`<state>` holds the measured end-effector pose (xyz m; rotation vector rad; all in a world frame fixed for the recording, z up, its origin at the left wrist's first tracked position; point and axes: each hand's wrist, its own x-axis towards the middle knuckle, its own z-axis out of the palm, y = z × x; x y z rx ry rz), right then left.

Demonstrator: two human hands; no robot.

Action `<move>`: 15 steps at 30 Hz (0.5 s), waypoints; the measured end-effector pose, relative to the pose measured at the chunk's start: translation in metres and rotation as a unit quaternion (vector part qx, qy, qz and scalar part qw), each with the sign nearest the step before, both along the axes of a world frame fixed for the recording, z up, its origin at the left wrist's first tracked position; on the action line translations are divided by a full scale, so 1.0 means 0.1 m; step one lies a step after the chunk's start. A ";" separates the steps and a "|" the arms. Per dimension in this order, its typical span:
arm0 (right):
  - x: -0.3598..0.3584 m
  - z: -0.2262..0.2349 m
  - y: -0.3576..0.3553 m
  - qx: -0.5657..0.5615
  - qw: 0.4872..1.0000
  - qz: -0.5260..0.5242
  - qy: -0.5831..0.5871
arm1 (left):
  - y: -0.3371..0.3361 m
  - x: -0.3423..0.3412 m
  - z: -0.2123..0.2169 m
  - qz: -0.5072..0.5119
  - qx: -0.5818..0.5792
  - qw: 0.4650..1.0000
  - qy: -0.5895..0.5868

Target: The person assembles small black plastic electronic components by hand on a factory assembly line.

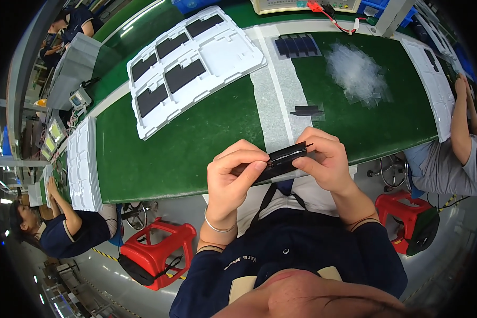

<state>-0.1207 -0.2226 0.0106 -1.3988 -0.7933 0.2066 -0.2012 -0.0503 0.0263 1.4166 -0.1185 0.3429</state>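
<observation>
Between my two hands, above the table's near edge, is a flat black battery-like piece (283, 162) with a shiny face. The fingers of my left hand (230, 177) are closed on its left end, thumb and forefinger pinching near the top edge. My right hand (327, 161) grips the right end, thumb in front and fingers behind. A thin dark tab sticks out by the right fingertips. Just beyond my hands, a black adhesive strip (306, 110) lies on a small clear film.
A white moulded tray (230, 50) with several black flat pieces stands back left on the green table (206, 127). Clear films (358, 74) are heaped at right, near a sheet of black strips (297, 46). Co-workers sit on both sides, by stacked trays (82, 167) and red stools (161, 246).
</observation>
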 end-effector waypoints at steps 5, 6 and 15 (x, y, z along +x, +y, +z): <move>0.03 0.01 -0.02 0.001 1.000 0.003 0.024 | -0.08 0.04 0.02 0.009 -0.056 0.998 -0.034; 0.04 0.00 -0.02 0.004 0.999 0.003 0.032 | -0.09 0.06 0.02 0.012 -0.058 0.998 -0.035; 0.05 -0.02 -0.05 -0.018 0.998 0.016 0.053 | -0.10 0.08 -0.02 0.036 0.022 0.999 -0.011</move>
